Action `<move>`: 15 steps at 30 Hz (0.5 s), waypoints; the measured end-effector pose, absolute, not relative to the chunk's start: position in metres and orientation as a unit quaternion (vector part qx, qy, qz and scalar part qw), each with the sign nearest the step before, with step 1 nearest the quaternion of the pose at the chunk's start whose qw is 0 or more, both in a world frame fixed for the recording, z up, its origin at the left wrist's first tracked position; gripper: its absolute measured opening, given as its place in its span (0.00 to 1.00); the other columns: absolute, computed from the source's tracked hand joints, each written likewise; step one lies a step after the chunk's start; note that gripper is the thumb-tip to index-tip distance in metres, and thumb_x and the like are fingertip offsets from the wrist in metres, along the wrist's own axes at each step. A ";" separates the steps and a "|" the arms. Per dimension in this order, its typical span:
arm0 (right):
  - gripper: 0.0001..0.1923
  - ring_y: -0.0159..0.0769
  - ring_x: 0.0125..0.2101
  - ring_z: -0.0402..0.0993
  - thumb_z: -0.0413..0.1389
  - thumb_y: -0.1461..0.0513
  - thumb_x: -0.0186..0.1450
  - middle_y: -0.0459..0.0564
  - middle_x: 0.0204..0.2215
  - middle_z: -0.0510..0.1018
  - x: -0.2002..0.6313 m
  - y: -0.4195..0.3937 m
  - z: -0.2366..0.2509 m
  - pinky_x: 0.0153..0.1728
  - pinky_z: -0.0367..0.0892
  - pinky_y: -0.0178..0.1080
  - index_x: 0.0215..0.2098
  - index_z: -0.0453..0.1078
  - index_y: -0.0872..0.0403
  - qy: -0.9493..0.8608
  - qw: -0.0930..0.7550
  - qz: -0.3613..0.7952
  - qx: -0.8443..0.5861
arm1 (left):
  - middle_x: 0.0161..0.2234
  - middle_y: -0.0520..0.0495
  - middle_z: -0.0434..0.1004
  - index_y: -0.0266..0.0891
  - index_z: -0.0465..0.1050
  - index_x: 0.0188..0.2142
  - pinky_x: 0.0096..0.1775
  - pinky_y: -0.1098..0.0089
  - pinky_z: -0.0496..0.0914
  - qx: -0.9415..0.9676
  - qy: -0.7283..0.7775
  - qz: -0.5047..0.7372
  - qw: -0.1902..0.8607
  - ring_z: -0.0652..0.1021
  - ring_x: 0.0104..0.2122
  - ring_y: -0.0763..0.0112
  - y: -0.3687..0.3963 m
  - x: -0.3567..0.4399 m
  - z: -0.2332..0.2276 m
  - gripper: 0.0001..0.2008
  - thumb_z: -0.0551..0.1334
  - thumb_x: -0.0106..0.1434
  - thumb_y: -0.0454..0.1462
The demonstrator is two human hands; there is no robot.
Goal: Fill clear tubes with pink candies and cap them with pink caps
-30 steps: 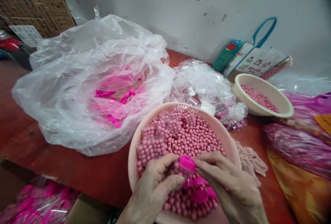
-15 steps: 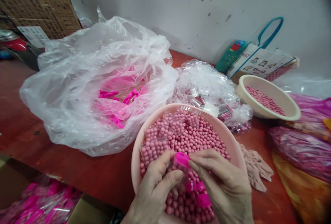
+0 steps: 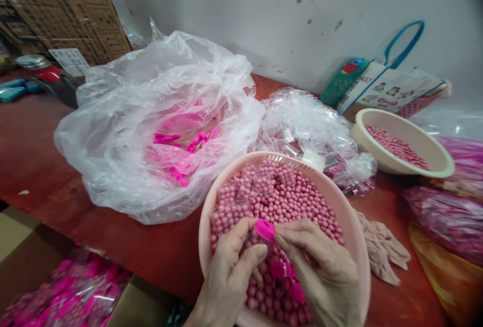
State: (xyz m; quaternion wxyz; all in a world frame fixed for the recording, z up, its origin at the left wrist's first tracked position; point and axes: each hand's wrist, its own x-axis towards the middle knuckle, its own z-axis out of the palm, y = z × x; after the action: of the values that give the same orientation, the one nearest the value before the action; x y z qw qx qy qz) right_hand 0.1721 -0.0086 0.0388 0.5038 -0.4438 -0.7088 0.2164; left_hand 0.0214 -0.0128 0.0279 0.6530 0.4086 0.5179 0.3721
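Both hands are pinching one bright pink cap (image 3: 264, 229) over the pink basin (image 3: 354, 226) of beads (image 3: 298, 201): left hand (image 3: 230, 276) and right hand (image 3: 320, 271) closing fingertips on its rim. I'm guessing it's light, stiff and a bit slick.

Grey-white wall (image 3: 226, 10) behind, scuffed, dark spots. Reddish-brown table (image 3: 33, 151) runs along it. Stacked cardboard boxes (image 3: 71, 10) far left. Even, soft light.

Left of my basin (image 3: 350, 216), bare table (image 3: 33, 151) gives me room; the big plastic bag (image 3: 151, 115) crowds behind it, a cloth (image 3: 381, 249) lies right.
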 end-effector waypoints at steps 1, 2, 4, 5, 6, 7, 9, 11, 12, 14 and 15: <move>0.14 0.33 0.33 0.75 0.55 0.75 0.61 0.48 0.32 0.76 0.173 -0.010 0.036 0.31 0.73 0.31 0.41 0.72 0.53 -0.711 0.498 0.221 -0.445 | 0.27 0.50 0.75 0.41 0.73 0.47 0.27 0.72 0.70 0.413 0.528 0.370 0.643 0.75 0.25 0.67 -0.015 0.021 0.027 0.15 0.61 0.60 0.38; 0.15 0.34 0.34 0.75 0.54 0.75 0.62 0.49 0.33 0.76 0.173 -0.012 0.032 0.31 0.73 0.32 0.42 0.72 0.53 -0.718 0.490 0.217 -0.444 | 0.28 0.49 0.77 0.41 0.73 0.47 0.30 0.71 0.71 0.416 0.536 0.370 0.635 0.76 0.28 0.65 -0.016 0.021 0.027 0.15 0.62 0.59 0.38; 0.15 0.34 0.36 0.75 0.52 0.74 0.64 0.51 0.36 0.76 0.175 -0.018 0.023 0.32 0.72 0.32 0.45 0.71 0.54 -0.740 0.477 0.171 -0.443 | 0.34 0.47 0.78 0.41 0.73 0.47 0.36 0.69 0.72 0.418 0.536 0.372 0.632 0.77 0.36 0.61 -0.016 0.020 0.027 0.16 0.62 0.58 0.37; 0.14 0.34 0.36 0.75 0.51 0.73 0.65 0.52 0.37 0.76 0.176 -0.020 0.020 0.32 0.72 0.32 0.46 0.70 0.54 -0.748 0.466 0.142 -0.450 | 0.37 0.46 0.78 0.41 0.73 0.47 0.39 0.68 0.72 0.417 0.528 0.373 0.639 0.77 0.39 0.59 -0.015 0.020 0.028 0.16 0.62 0.58 0.37; 0.13 0.34 0.36 0.74 0.51 0.71 0.66 0.52 0.37 0.75 0.177 -0.023 0.017 0.33 0.72 0.32 0.46 0.69 0.54 -0.755 0.452 0.115 -0.461 | 0.40 0.45 0.78 0.41 0.73 0.48 0.42 0.68 0.71 0.414 0.517 0.374 0.650 0.76 0.43 0.58 -0.014 0.020 0.029 0.16 0.62 0.59 0.37; 0.11 0.35 0.37 0.74 0.51 0.68 0.67 0.53 0.38 0.75 0.177 -0.024 0.016 0.34 0.72 0.33 0.47 0.68 0.55 -0.760 0.432 0.094 -0.476 | 0.44 0.45 0.77 0.42 0.72 0.49 0.44 0.68 0.70 0.409 0.502 0.375 0.663 0.74 0.46 0.58 -0.013 0.021 0.030 0.16 0.61 0.60 0.37; 0.13 0.40 0.39 0.73 0.54 0.59 0.67 0.56 0.39 0.75 0.178 -0.024 0.016 0.37 0.72 0.38 0.47 0.66 0.57 -0.774 0.388 0.056 -0.497 | 0.49 0.47 0.75 0.44 0.68 0.52 0.49 0.67 0.67 0.399 0.472 0.382 0.687 0.72 0.51 0.59 -0.010 0.022 0.032 0.18 0.60 0.62 0.36; 0.22 0.46 0.38 0.72 0.54 0.50 0.64 0.58 0.37 0.74 0.177 -0.022 0.019 0.38 0.71 0.44 0.47 0.64 0.59 -0.788 0.350 0.015 -0.506 | 0.52 0.48 0.72 0.47 0.65 0.55 0.54 0.64 0.63 0.395 0.455 0.384 0.700 0.71 0.52 0.60 -0.008 0.022 0.032 0.20 0.59 0.63 0.37; 0.25 0.48 0.37 0.72 0.53 0.48 0.64 0.59 0.36 0.74 0.176 -0.020 0.020 0.37 0.70 0.47 0.47 0.64 0.61 -0.798 0.334 -0.008 -0.502 | 0.53 0.49 0.71 0.48 0.65 0.55 0.56 0.63 0.60 0.398 0.452 0.380 0.702 0.70 0.54 0.60 -0.009 0.023 0.030 0.20 0.58 0.64 0.38; 0.25 0.48 0.34 0.71 0.54 0.50 0.63 0.59 0.33 0.74 0.173 -0.017 0.022 0.35 0.69 0.48 0.47 0.64 0.64 -0.817 0.315 -0.038 -0.482 | 0.55 0.48 0.70 0.48 0.67 0.55 0.58 0.61 0.58 0.406 0.457 0.373 0.698 0.68 0.56 0.58 -0.010 0.022 0.027 0.19 0.58 0.64 0.40; 0.23 0.47 0.33 0.71 0.55 0.54 0.62 0.59 0.32 0.74 0.171 -0.017 0.022 0.34 0.69 0.48 0.47 0.65 0.65 -0.821 0.316 -0.051 -0.473 | 0.55 0.48 0.70 0.47 0.68 0.54 0.58 0.60 0.58 0.411 0.462 0.372 0.692 0.67 0.57 0.57 -0.011 0.022 0.025 0.18 0.59 0.64 0.40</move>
State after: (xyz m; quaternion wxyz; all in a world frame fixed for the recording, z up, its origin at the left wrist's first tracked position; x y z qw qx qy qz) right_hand 0.1713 -0.0166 0.0222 0.3160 -0.4727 -0.8211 -0.0510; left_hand 0.0217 -0.0110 0.0245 0.6921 0.4105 0.4624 0.3724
